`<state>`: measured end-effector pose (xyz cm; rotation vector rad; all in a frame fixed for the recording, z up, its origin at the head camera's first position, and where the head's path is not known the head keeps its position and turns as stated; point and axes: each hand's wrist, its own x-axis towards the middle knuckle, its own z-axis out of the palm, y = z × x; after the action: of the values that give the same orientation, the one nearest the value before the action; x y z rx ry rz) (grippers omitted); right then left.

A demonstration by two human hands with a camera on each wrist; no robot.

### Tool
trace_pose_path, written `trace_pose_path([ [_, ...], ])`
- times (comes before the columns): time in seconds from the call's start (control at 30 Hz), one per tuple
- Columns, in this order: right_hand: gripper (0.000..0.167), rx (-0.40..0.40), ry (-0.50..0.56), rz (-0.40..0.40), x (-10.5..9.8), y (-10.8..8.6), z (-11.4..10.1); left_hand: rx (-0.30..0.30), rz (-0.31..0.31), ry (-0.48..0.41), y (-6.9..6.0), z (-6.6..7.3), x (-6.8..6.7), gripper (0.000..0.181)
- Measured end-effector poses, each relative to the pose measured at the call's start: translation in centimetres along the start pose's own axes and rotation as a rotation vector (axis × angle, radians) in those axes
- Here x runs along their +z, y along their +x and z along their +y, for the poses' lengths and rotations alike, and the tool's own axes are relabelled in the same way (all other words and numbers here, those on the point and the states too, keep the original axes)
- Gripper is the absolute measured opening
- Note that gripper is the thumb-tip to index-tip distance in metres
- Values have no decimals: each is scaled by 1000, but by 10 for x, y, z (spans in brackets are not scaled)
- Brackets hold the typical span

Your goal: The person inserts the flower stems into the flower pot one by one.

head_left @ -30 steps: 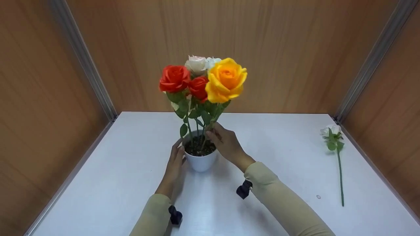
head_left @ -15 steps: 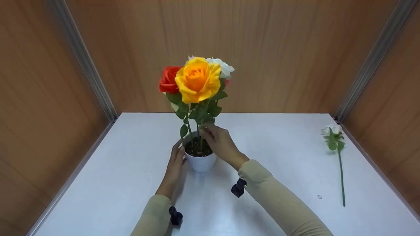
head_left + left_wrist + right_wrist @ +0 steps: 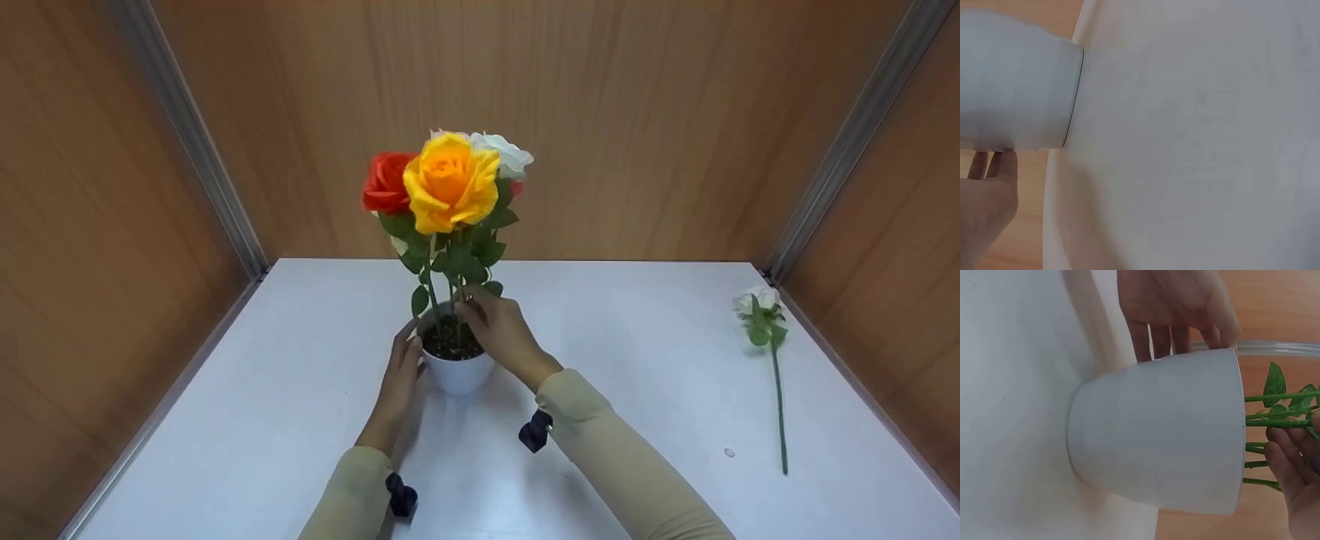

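Observation:
A white flowerpot (image 3: 459, 376) filled with dark soil stands upright on the table and holds several roses. My right hand (image 3: 501, 331) pinches a green stem just above the soil; it belongs to the yellow rose (image 3: 450, 184), which fronts the bunch. Against the pot's left side rests my left hand (image 3: 396, 379), its fingers fairly straight; in the right wrist view the left fingers (image 3: 1159, 340) touch the pot wall near the rim. A red rose (image 3: 386, 182) is left of the yellow one, and a white rose (image 3: 504, 154) shows behind it to the right.
A single white rose with a long stem (image 3: 778, 405) lies at the table's right side. Left of its stem is a small clear disc (image 3: 729, 453). Wooden panels (image 3: 637, 127) enclose the white table (image 3: 225, 420) at the back and both sides.
My right hand has moved left, bringing the yellow rose from the bunch's right side to its middle front. It now covers the smaller red rose. My left hand has stayed at the pot.

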<state>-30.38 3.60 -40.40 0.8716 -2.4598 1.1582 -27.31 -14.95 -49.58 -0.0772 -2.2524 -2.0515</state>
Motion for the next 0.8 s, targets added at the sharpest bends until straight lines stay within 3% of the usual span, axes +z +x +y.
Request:
trace_pose_path([
  [0.27,18,30,-60,-12,7,2,6,-8,1,11,2,0,-2,58],
  [0.47,18,27,-47,-10,14,3,6,6,-1,-15,4,-1,0,55],
  [0.8,16,-39,-128,83,25,3,7,13,1,-23,6,-1,2,55],
])
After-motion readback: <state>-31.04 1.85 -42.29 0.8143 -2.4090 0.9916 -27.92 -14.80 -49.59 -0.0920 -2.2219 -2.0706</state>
